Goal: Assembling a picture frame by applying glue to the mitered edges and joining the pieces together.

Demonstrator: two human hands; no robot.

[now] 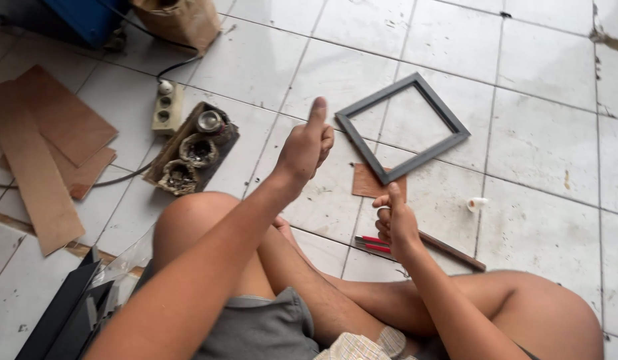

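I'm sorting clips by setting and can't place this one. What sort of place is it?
Probably an informal home workshop for frame-making, set up on a worn white tiled floor. A grey square frame lies there, with thin brown board pieces and dark frame strips nearby.

One grey square frame [402, 128], one small brown board [369, 182] under its corner, one white extension socket [166, 107] — and two raised hands, left [308, 143], right [394, 221].
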